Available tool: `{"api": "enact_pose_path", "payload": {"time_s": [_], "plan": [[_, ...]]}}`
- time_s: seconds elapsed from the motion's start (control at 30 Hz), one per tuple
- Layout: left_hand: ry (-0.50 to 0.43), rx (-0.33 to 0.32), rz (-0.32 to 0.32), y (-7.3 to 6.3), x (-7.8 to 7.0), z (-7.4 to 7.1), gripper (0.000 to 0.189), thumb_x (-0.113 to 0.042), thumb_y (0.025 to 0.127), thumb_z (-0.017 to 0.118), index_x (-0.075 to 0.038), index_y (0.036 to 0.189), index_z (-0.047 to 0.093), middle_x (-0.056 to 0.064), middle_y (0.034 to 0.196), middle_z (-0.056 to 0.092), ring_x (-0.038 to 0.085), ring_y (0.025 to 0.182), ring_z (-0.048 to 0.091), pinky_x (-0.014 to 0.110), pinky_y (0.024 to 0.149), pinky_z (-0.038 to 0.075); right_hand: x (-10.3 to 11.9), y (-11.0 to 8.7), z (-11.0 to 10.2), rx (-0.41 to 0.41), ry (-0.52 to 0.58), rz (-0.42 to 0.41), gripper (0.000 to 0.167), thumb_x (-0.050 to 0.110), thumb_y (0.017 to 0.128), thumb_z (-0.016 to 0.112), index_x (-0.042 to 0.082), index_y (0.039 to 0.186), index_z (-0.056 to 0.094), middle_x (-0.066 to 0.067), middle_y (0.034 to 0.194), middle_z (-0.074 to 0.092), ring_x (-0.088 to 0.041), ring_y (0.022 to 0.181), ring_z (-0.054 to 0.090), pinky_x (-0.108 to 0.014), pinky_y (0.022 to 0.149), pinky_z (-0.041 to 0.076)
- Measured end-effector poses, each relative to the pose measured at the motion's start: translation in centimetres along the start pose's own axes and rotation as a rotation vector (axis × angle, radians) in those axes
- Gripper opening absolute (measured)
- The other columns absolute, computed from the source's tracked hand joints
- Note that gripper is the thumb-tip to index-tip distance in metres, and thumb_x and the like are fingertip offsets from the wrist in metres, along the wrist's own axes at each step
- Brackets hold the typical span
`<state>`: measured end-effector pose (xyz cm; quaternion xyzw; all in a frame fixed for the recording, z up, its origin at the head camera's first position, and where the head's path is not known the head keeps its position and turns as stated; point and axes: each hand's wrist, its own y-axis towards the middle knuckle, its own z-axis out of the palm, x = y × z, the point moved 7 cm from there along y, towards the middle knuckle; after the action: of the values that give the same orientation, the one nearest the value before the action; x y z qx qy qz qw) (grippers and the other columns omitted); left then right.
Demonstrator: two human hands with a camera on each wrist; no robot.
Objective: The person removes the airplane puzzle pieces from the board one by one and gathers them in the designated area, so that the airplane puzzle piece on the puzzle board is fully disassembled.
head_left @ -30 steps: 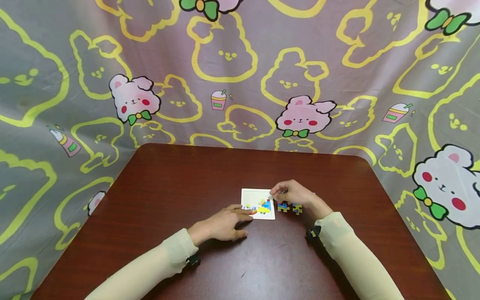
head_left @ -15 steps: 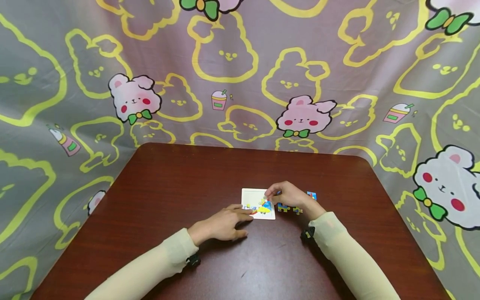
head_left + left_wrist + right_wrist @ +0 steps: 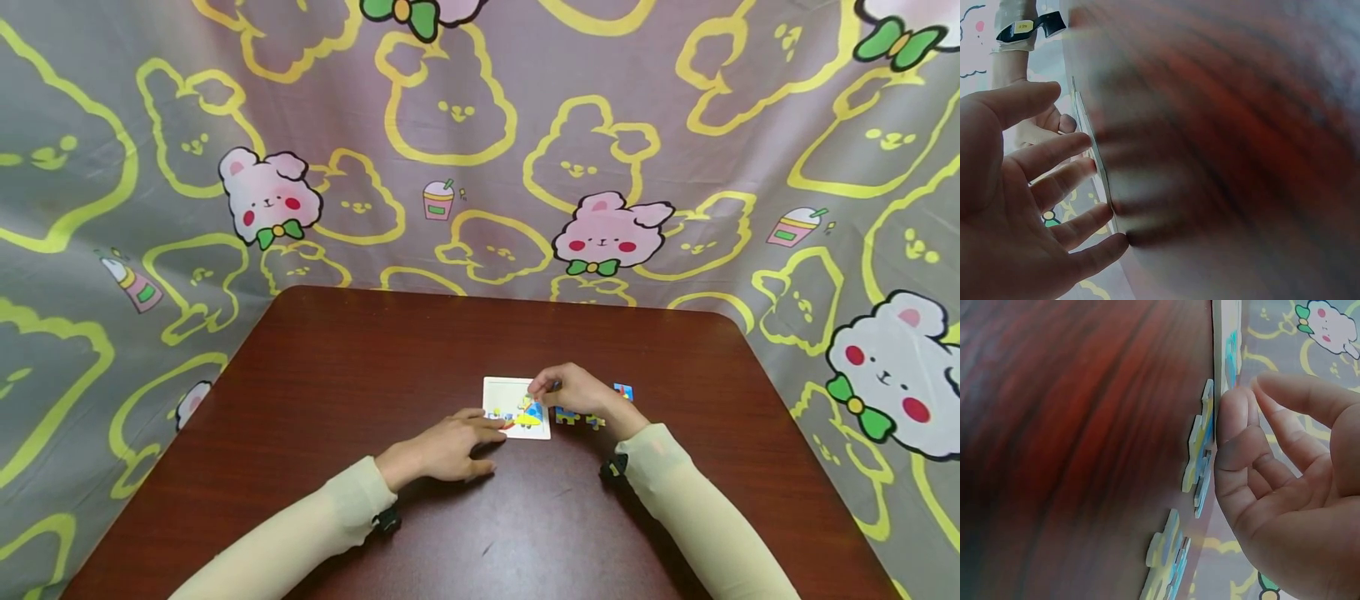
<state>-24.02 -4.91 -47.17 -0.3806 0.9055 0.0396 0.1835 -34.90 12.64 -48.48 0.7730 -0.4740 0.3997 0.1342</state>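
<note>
Puzzle board (image 3: 501, 392): L hand (image 3: 448, 448) touching 8 o'clk edge, fingers straight; R hand (image 3: 576, 388) at 2, can't tell grip; pcs (image 3: 567, 417) at 3.

I had the left arm (image 3: 288, 532) and right arm (image 3: 712, 512) extended forward. The left hand (image 3: 446, 448) lay palm down, its fingers (image 3: 1063, 182) spread, nearly straight. The right hand (image 3: 581, 389) was turned inward, fingers curled, foremost fingertips close together.

Nothing is legible, even the label (image 3: 1023, 27) on the wrist camera (image 3: 1055, 24).
</note>
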Motion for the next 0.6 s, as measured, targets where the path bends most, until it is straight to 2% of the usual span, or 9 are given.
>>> {"api": "enact_pose_path", "payload": {"time_s": [0.6], "plan": [[0.015,0.01,-0.002,0.07,-0.17,-0.03,0.051,-0.033,0.093,0.066,-0.012,0.139,0.06,0.0,0.153,0.05,0.036,0.143,0.041,0.053,0.116,0.037,0.37,0.06,-0.15,-0.021,-0.009,-0.019,0.011,0.01,0.089,0.072,0.01,0.099,0.075,-0.002,0.091,0.073,-0.01,0.083,0.063,-0.025,0.07,0.051]]}}
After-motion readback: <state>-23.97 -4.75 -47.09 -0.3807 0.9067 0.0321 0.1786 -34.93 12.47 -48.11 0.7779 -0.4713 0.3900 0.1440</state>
